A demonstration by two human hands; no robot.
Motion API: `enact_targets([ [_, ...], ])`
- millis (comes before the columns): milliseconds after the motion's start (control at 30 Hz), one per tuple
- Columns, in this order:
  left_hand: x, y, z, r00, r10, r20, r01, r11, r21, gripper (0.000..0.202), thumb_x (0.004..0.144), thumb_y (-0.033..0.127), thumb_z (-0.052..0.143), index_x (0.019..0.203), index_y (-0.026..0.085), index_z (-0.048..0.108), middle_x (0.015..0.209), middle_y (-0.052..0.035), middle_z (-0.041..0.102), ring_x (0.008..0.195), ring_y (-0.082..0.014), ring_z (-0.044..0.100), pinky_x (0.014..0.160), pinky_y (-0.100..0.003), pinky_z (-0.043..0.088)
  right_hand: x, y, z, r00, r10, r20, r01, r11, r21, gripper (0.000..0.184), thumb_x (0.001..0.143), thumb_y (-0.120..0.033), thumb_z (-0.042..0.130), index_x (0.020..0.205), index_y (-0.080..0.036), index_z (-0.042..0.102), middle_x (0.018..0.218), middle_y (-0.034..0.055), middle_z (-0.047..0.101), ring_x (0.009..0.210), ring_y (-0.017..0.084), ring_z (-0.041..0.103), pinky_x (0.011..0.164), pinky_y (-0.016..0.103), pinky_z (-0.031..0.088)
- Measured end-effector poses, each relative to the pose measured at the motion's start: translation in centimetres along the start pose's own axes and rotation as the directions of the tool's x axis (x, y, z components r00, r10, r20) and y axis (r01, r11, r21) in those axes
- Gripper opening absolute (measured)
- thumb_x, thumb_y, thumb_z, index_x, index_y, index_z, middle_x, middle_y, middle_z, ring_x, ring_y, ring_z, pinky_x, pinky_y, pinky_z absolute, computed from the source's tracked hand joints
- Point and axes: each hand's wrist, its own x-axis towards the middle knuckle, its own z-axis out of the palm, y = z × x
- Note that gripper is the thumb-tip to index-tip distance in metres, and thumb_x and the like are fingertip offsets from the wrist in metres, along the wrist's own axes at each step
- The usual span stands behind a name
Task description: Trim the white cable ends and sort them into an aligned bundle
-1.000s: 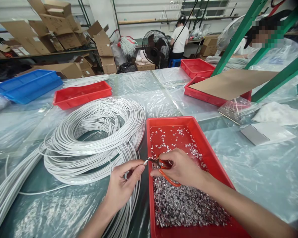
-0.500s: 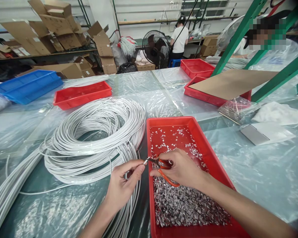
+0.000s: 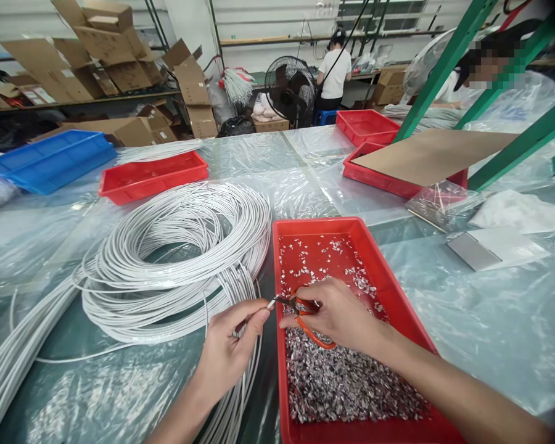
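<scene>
Plastic-sheeted table [image 3: 467, 320]; left hand [image 3: 231, 342] pinching white cable [image 3: 271, 304] just behind its tip, near left rim of red tray [image 3: 391, 277]; right hand [image 3: 337, 311] wrapped round orange-handled tool [image 3: 311, 331]. Cable likely light, springy, smooth; best gripped near its end.

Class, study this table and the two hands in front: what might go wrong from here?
Injury: the left hand pinches the white cable tip close to the orange-handled tool in the right hand, so a slip might nip skin.

Spillage: the right arm extends over the red tray holding small silver pieces; a knock could scatter some.

Snagging: loose white strands run close beside the left arm and might catch.
</scene>
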Motion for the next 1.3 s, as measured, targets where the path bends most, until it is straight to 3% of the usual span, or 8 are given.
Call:
enact_targets([
  [167,-0.04,0.23,-0.10,0.997,0.066,0.030,-0.069,0.994,0.089,0.014,0.095,0.019,0.049,0.096,0.019,0.062,0.074,0.0009,0.060,0.064,-0.0097,0.054,0.061,-0.019,0.043,0.01,-0.03,-0.02,1.000,-0.024,0.008,0.024,1.000,-0.007,0.052,0.083,-0.056,0.063,0.056,-0.017,0.042,0.056,-0.0074,0.021,0.058,0.011,0.016,0.047,0.024,0.017],
  [500,0.06,0.38,-0.39,0.988,0.003,0.151,-0.011,0.998,0.054,0.021,0.098,0.022,0.038,0.090,0.018,0.058,0.075,0.0002,0.058,0.064,-0.0108,0.052,0.061,-0.021,0.040,-0.07,-0.02,0.32,0.999,-0.033,0.012,0.033,0.999,-0.025,0.053,0.084,-0.057,0.062,0.054,-0.017,0.042,0.058,-0.0066,0.020,0.060,0.012,0.014,0.048,0.025,0.016],
  [800,0.15,0.76,-0.70,1.000,-0.004,0.031,0.003,1.000,0.008,0.009,0.090,0.020,0.057,0.085,0.018,0.064,0.069,0.0019,0.059,0.063,-0.0108,0.052,0.061,-0.022,0.041,0.00,-0.28,-0.06,0.999,-0.011,0.036,0.012,0.999,-0.034,0.055,0.084,-0.062,0.057,0.055,-0.017,0.044,0.058,-0.0060,0.022,0.059,0.012,0.016,0.047,0.024,0.016],
  [1067,-0.02,0.76,-0.63,0.999,-0.031,-0.039,0.030,0.999,-0.013,0.010,0.086,0.020,0.062,0.076,0.017,0.063,0.069,0.0007,0.061,0.064,-0.0119,0.054,0.061,-0.024,0.042,-0.08,-0.32,0.20,1.000,-0.017,0.013,0.018,0.998,-0.062,0.060,0.084,-0.066,0.053,0.051,-0.016,0.045,0.055,-0.0062,0.020,0.058,0.012,0.014,0.045,0.024,0.015],
  [1200,0.09,0.96,-0.77,0.999,-0.037,-0.034,0.037,0.999,-0.005,0.014,0.087,0.022,0.062,0.073,0.017,0.061,0.066,0.0014,0.056,0.061,-0.0111,0.048,0.058,-0.023,0.039,-0.09,-0.36,0.25,1.000,-0.010,0.006,0.010,0.996,-0.089,0.060,0.084,-0.067,0.051,0.052,-0.017,0.047,0.054,-0.0062,0.020,0.058,0.013,0.014,0.046,0.024,0.015],
  [1300,0.29,0.94,-0.75,0.994,-0.112,0.020,0.113,0.992,-0.059,0.017,0.089,0.028,0.060,0.076,0.017,0.061,0.064,0.0019,0.053,0.059,-0.0107,0.045,0.056,-0.022,0.038,-0.11,-0.35,0.22,1.000,0.003,0.009,-0.002,0.995,-0.102,0.061,0.084,-0.069,0.050,0.052,-0.017,0.050,0.056,-0.0056,0.020,0.059,0.013,0.014,0.046,0.025,0.016],
])
